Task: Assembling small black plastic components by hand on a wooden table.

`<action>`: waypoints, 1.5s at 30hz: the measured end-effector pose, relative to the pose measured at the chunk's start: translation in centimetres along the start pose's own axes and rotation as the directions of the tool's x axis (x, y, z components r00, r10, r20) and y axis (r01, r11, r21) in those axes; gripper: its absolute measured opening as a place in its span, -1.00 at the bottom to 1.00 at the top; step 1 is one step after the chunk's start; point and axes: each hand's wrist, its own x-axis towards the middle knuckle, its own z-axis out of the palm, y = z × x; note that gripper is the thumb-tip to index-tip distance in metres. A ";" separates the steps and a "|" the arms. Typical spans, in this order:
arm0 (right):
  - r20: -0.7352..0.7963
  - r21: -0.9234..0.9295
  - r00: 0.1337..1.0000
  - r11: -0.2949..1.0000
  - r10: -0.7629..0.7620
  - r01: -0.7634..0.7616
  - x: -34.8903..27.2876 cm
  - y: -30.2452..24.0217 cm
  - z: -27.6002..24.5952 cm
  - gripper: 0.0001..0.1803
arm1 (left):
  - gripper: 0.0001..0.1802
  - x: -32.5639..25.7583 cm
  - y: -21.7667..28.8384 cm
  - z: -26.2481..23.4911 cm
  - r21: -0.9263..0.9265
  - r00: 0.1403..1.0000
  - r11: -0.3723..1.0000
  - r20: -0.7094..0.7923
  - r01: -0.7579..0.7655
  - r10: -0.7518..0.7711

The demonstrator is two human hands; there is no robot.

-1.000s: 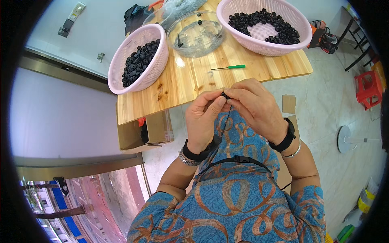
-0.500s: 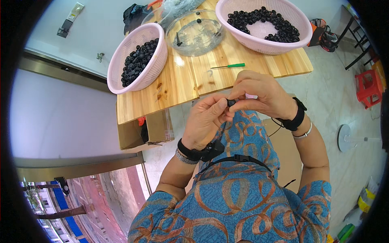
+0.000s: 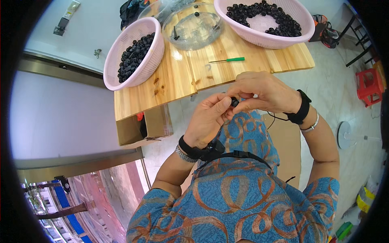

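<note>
Fingertips of your left hand press a small black piece from its left side, while the thumb and forefinger of your right hand close on it from the right, so each grip is pinched shut on that same piece. It sits between the hands, just short of the counter edge and above your lap, with neither hand nearer: both are touching it. Its long axis is hard to judge, since it is tiny and your fingers cover much of it. Beyond the right hand, on the counter, a green-handled screwdriver lies nearly crosswise to you, its shaft pointing left and its handle to the right, apart from your fingers. Farther off stands a clear round tray with a few black bits inside. On your left, a pink basket holds a heap of dark parts; on your right, a second basket, also pink, holds black parts spread in a ring around a bare middle.
</note>
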 end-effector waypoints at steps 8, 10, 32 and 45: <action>0.103 -0.207 0.995 0.978 0.008 0.013 0.2 -0.1 0.5 -0.71 | -0.83 0.2 -0.8 0.3 -0.109 1.000 0.994 -0.031 -0.010 0.007; 0.086 -0.217 0.996 0.976 0.004 0.015 0.0 -0.2 0.9 -0.71 | -0.83 0.3 -1.0 0.0 -0.103 1.000 0.994 -0.013 -0.020 0.019; -0.300 0.379 0.867 0.884 0.399 -0.275 -0.5 0.6 1.4 -0.65 | -0.80 -0.9 9.6 -0.6 0.395 0.926 0.867 -0.093 -0.303 0.366; -0.276 0.062 0.944 0.984 0.179 -0.169 0.6 0.7 -0.3 -0.72 | -0.81 5.6 30.8 -5.8 0.925 0.913 -0.380 0.146 0.011 0.382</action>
